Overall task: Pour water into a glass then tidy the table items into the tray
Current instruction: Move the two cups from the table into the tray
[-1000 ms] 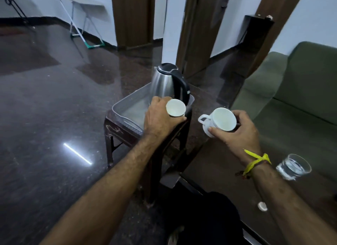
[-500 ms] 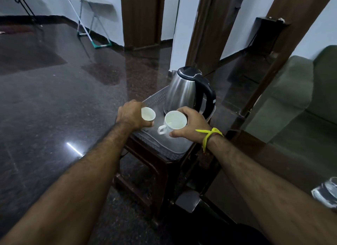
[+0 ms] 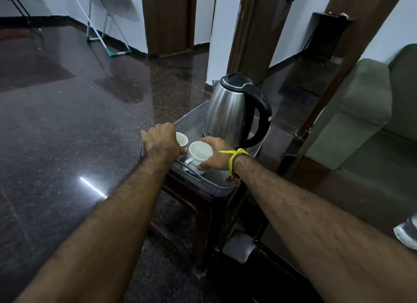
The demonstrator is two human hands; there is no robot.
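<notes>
Cups being set into the grey tray (image 3: 216, 187): left hand (image 3: 161, 142) grips the small white cup (image 3: 182, 140) by its side; right hand (image 3: 214, 156) clasps the handled white cup (image 3: 199, 152) by the rim, both low beside the steel kettle (image 3: 234, 113), presumably keeping clear of it.

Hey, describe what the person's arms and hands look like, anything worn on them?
Both forearms are bare and hairy, with no sleeves in view. The left hand wears nothing visible. By the right hand, a yellow thread band is knotted around the wrist, with a darker reddish thread beside it. No rings or watch show.
</notes>
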